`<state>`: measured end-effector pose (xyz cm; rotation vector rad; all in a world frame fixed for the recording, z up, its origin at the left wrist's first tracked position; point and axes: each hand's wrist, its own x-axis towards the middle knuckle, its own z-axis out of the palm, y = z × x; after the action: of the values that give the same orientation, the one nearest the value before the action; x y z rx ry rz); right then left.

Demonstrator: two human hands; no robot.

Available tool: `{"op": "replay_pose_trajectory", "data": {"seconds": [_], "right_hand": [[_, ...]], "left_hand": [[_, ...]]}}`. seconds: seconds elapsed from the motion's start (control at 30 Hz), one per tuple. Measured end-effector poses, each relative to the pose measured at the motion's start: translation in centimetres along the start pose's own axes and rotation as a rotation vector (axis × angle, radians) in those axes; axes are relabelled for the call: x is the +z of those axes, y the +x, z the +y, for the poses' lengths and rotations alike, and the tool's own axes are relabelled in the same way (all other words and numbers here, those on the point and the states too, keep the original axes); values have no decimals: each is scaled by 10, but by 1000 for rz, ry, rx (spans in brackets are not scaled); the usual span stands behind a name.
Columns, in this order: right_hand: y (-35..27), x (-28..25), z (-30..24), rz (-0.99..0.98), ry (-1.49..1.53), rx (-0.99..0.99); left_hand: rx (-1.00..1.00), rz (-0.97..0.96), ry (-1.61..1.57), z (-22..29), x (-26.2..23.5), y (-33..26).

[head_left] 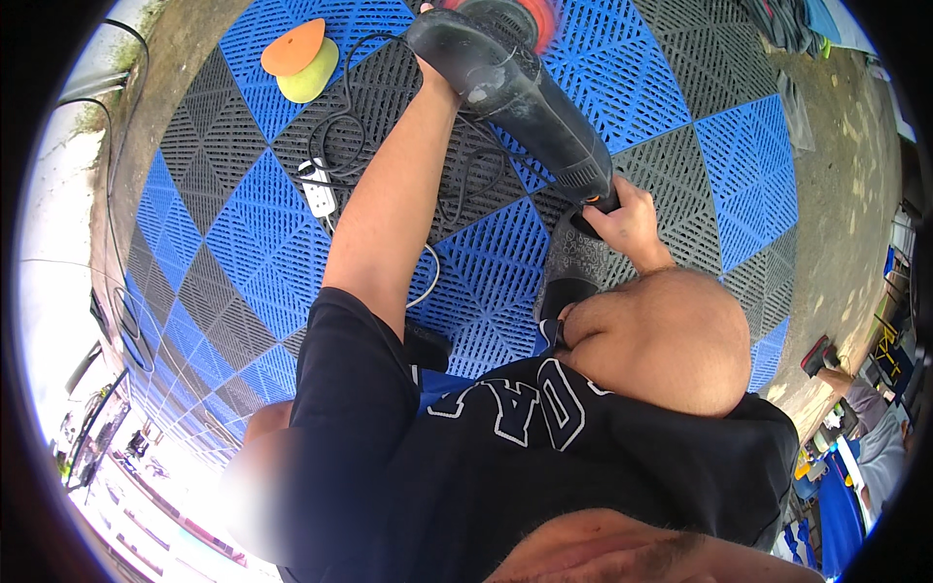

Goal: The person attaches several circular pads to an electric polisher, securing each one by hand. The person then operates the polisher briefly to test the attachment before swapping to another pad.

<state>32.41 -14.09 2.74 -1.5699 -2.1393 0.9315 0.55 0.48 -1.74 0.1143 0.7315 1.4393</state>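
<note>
A black car polisher (544, 112) slants across the upper middle, its worn body scuffed with pale marks. My left hand (437, 80) grips its front head from the left side; most of those fingers are hidden behind the casing. Around the narrow rear end, my right hand (632, 222) is closed, with the thumb along the near side. At the polisher's front, a red pad (533, 21) looks blurred at its rim. To the left of the front head lie an orange pad (293, 49) and a yellow-green pad (311, 76), the orange one overlapping the other.
Blue and black slatted floor tiles (476, 272) lie beneath me. A black cord (348, 107) loops near a white power strip (318, 189). My shoe (573, 255) is below the polisher's rear. Dark cloths (792, 27) lie at upper right; another person (875, 437) is at far right.
</note>
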Motion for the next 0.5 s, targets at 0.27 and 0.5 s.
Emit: {"op": "replay_pose_trajectory", "data": {"seconds": [0.27,0.5], "right_hand": [[-2,2,-5,-2,22,52],[-2,-4,-3,-77,-33,52]], "left_hand": [[-38,-31,-31,3,-1,-2],[-102,-45,-53,6,-10,2]]}}
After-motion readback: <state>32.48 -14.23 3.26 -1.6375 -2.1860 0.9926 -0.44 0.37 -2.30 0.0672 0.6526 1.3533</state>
